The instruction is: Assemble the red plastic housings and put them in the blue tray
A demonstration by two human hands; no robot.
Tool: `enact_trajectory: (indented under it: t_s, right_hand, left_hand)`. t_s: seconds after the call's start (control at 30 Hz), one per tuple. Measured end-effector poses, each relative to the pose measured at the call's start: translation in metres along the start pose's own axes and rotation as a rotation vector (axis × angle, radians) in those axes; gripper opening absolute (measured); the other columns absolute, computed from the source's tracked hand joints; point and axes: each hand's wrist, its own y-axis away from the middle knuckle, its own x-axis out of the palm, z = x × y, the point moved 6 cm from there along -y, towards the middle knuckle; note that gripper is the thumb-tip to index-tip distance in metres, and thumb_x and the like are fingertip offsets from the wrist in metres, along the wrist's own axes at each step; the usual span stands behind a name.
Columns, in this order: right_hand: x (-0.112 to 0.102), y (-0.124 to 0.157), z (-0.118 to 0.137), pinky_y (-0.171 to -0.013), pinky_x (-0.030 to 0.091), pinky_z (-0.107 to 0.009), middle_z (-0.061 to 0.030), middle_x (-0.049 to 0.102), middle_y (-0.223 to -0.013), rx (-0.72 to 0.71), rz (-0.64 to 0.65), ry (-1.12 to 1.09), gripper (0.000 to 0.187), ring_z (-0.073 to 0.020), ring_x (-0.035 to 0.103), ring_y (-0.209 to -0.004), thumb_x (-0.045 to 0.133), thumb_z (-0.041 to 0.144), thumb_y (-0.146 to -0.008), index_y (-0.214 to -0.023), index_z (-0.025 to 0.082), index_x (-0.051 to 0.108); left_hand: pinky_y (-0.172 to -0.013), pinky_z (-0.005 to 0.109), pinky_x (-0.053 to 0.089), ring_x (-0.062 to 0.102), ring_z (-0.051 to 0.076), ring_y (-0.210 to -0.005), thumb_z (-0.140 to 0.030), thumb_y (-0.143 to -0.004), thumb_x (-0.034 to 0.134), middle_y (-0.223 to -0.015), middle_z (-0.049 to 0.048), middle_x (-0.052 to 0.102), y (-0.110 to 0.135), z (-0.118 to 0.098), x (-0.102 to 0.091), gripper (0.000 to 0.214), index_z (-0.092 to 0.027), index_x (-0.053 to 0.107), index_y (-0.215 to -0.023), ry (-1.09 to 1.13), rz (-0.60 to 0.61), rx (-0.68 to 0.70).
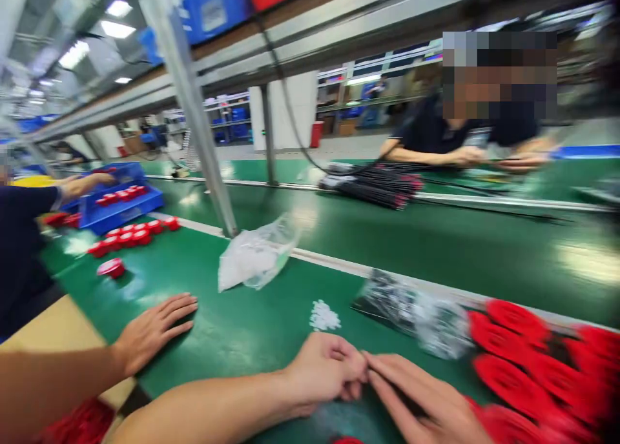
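Observation:
My left hand (329, 370) is closed, its fingers curled and the thumb tip pressed in. Fingertip to fingertip with it is my right hand (426, 399), its fingers pinched together. Whatever lies between them is too small or too hidden to make out. Just beyond my left hand is a small pile of white pieces (324, 315) on the green table (271, 341). Red round parts (513, 373) crowd the right side beside my right hand. A sliver of a red part (347, 440) shows at the bottom edge below my hands.
Another person's hand (157, 328) lies flat on the table at left. Clear bags (411, 308) of small parts and a white plastic bag (256, 253) lie ahead. A metal post (194, 115) rises behind. Red-and-white parts (128, 237) sit near a blue bin (121, 202). A co-worker (426, 134) sits opposite, near black cables (372, 184).

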Motion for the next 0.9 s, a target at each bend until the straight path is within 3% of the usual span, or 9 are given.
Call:
enact_trajectory:
  t_s: [0.1, 0.27, 0.47, 0.9]
  right_hand:
    - [0.002, -0.006, 0.005, -0.075, 0.059, -0.028, -0.0090, 0.074, -0.102, 0.096, 0.058, -0.087, 0.032, -0.0193, 0.071, -0.086, 0.056, 0.014, -0.101, -0.129, 0.025, 0.069]
    - [-0.002, -0.011, -0.008, -0.060, 0.049, -0.026, -0.0055, 0.070, -0.082, 0.270, 0.013, -0.230, 0.023, -0.0159, 0.062, -0.070, 0.057, 0.023, -0.102, -0.114, 0.020, 0.076]
    - [0.001, -0.003, -0.013, -0.061, 0.047, -0.026, -0.0056, 0.069, -0.084, 0.232, 0.020, -0.257, 0.030, -0.0148, 0.057, -0.068, 0.056, 0.023, -0.101, -0.126, 0.020, 0.072]
    - [0.001, -0.005, -0.005, -0.052, 0.047, -0.021, -0.0040, 0.065, -0.086, 0.152, -0.002, -0.234, 0.042, -0.0093, 0.052, -0.055, 0.061, 0.021, -0.092, -0.133, 0.017, 0.067]
  left_hand:
    - [-0.045, 0.022, 0.024, 0.038, 0.007, -0.043, -0.066, -0.065, 0.081, -0.048, -0.0041, 0.050, -0.003, 0.000, -0.004, 0.055, -0.017, 0.056, -0.071, 0.002, 0.038, 0.043]
    - [-0.047, 0.023, 0.018, 0.031, 0.006, -0.045, -0.060, -0.074, 0.080, -0.052, -0.0053, 0.046, -0.005, -0.016, -0.015, 0.050, -0.016, 0.055, -0.071, -0.029, 0.098, 0.068]
    - [-0.048, 0.023, 0.018, 0.031, 0.006, -0.048, -0.054, -0.074, 0.082, -0.055, -0.0045, 0.046, -0.001, -0.018, -0.009, 0.047, -0.016, 0.055, -0.072, -0.022, 0.097, 0.057]
    - [-0.051, 0.021, 0.024, 0.031, 0.007, -0.053, -0.062, -0.078, 0.080, -0.058, -0.0040, 0.048, -0.002, -0.020, -0.014, 0.051, -0.015, 0.059, -0.079, -0.086, 0.042, 0.085]
